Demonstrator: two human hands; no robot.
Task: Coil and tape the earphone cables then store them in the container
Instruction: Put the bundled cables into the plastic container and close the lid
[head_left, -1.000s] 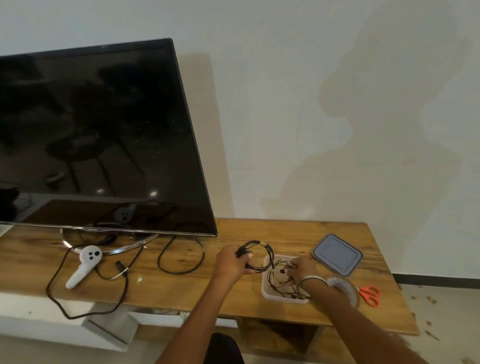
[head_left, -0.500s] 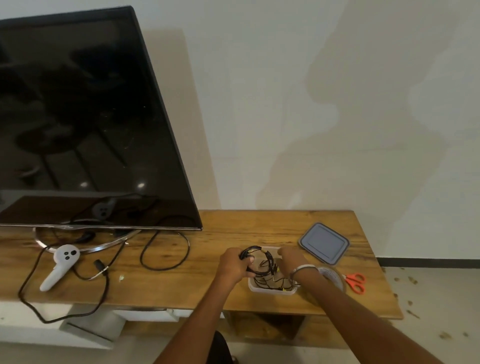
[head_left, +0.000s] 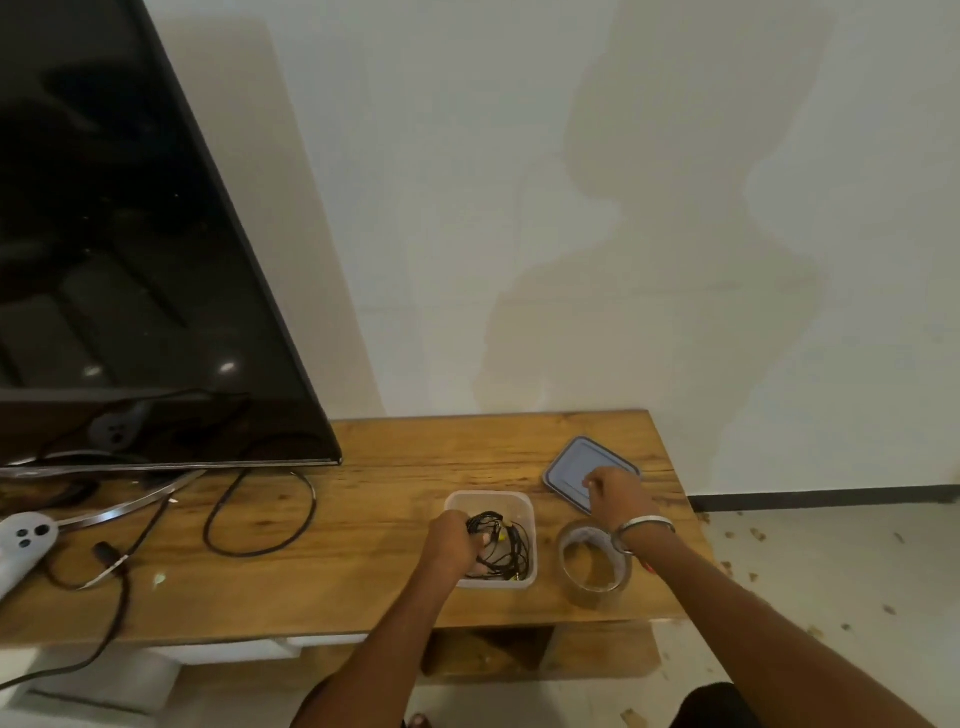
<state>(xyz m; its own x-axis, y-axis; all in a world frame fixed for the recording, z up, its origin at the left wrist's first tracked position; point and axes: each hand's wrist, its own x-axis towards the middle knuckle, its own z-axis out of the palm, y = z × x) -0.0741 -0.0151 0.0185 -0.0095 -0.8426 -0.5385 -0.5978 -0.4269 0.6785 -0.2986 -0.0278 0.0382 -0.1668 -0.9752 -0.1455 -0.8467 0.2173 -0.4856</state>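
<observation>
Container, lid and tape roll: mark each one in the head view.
container (head_left: 530, 512): head view, right wall near the far corner.
lid (head_left: 569, 470): head view, bare grey top, left of the right hand.
tape roll (head_left: 592, 590): head view, near side of the clear ring.

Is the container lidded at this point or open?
Open. The container shows coiled cables inside, and its lid lies flat on the table under the right hand.

Black earphone cables (head_left: 501, 543) tangled inside clear container (head_left: 530, 512); lid (head_left: 569, 470) beside.
</observation>
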